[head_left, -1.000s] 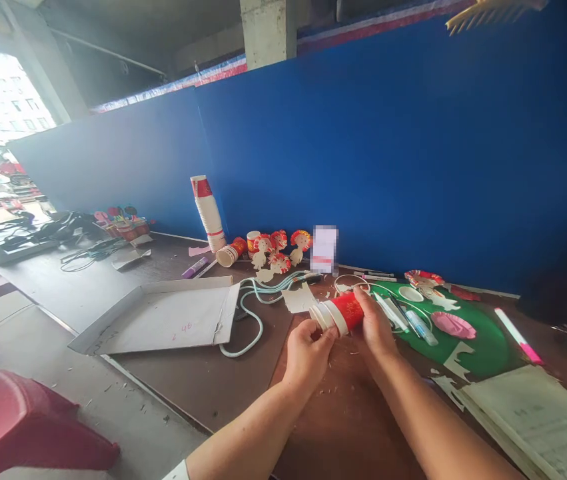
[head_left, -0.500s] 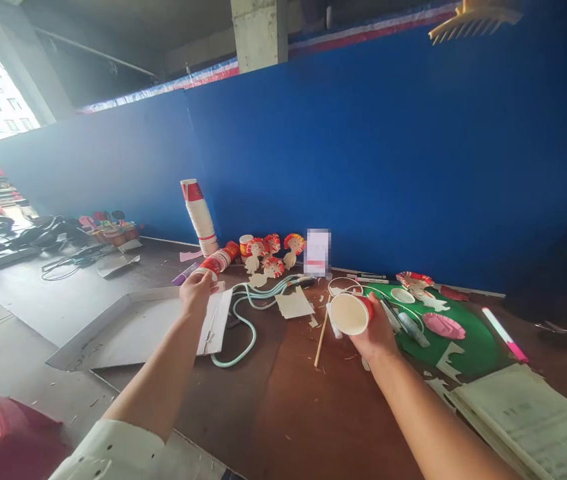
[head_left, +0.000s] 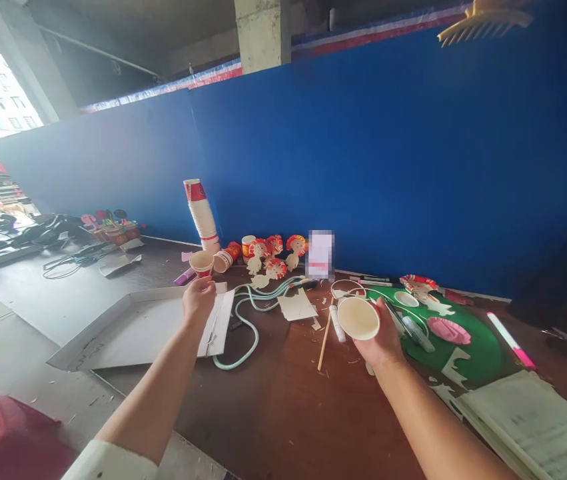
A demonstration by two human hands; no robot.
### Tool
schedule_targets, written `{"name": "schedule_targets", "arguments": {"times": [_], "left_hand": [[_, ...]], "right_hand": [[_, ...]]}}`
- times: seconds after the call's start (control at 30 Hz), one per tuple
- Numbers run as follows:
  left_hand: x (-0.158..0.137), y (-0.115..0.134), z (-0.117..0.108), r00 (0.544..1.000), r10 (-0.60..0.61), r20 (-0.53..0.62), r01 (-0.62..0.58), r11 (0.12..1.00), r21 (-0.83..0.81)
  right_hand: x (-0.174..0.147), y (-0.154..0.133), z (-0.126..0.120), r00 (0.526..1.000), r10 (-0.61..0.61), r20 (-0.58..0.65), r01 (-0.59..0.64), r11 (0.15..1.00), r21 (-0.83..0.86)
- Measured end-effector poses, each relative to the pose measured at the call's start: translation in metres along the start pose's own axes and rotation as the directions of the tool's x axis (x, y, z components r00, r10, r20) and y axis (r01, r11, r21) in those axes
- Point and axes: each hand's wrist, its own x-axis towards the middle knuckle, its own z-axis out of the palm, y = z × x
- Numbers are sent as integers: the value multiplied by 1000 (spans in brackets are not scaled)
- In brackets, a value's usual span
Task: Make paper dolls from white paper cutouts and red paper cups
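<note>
My left hand (head_left: pixel 198 300) is closed around a red paper cup (head_left: pixel 202 263), held mouth up above the edge of a shallow white box lid (head_left: pixel 133 327). Just behind it, a short nested stack of red cups (head_left: pixel 228 255) lies on its side. My right hand (head_left: pixel 380 337) grips a second paper cup (head_left: pixel 358 318), its pale inside turned toward me; the fingers behind the cup are partly hidden. A glue stick (head_left: pixel 337 325) and a thin wooden stick (head_left: pixel 324 343) lie beside this cup on the brown table (head_left: pixel 308 413).
A tall leaning stack of cups (head_left: pixel 202 217) stands by the blue partition (head_left: pixel 363 153). Paper figures with red frills (head_left: pixel 276 269) sit at the back. Pale green cable (head_left: pixel 253 340) loops mid-table. Right are a green mat (head_left: pixel 483 347), pink marker (head_left: pixel 512 340) and papers (head_left: pixel 533 413).
My left hand has drawn one cup off the lying stack and turned it mouth up. My right hand still holds its cup in nearly the same place.
</note>
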Motion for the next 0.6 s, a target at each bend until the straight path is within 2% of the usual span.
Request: {"name": "schedule_targets", "arguments": {"times": [0.07, 0.1, 0.13, 0.17, 0.2, 0.27, 0.33, 0.37, 0.4, 0.43, 0.5, 0.6], "left_hand": [[-31, 16, 5, 997, 33, 74, -34, 999, 4], [-51, 26, 9, 984, 70, 163, -66, 997, -30], [-73, 35, 14, 953, 90, 289, -72, 995, -71], [-96, 44, 20, 900, 94, 425, -49, 992, -116], [-118, 53, 26, 825, 88, 559, -2, 988, -152], [-158, 66, 39, 668, 31, 744, 123, 981, -151], [-184, 75, 54, 536, 0, 844, 264, 950, -168], [-193, 78, 61, 509, -15, 861, 334, 925, -181], [-197, 80, 68, 491, -50, 869, 410, 894, -180], [-200, 82, 76, 497, -81, 864, 487, 850, -201], [-198, 85, 89, 534, -136, 835, 616, 738, -274], [-188, 88, 106, 576, -181, 797, 702, 610, -368]], "right_hand": [[0, 0, 1, 1000, 10, -2, -10, 1000, -19], [0, 0, 3, 1000, 14, -4, -14, 1000, -26], [-1, 0, 4, 1000, 11, -6, -12, 999, -31], [-2, 0, 6, 1000, 3, -9, -3, 999, -33], [-4, 0, 8, 1000, -7, -15, 7, 1000, -31], [-9, 1, 12, 998, -54, -26, 53, 998, -41], [-15, 2, 14, 989, -149, 9, 149, 982, -112], [-18, 1, 15, 979, -199, 40, 203, 966, -160], [-21, 1, 15, 967, -244, 72, 253, 945, -206], [-23, 0, 15, 957, -275, 97, 291, 925, -245], [-23, -5, 14, 946, -300, 124, 324, 903, -283], [-15, -16, 10, 925, -356, 136, 381, 873, -305]]}}
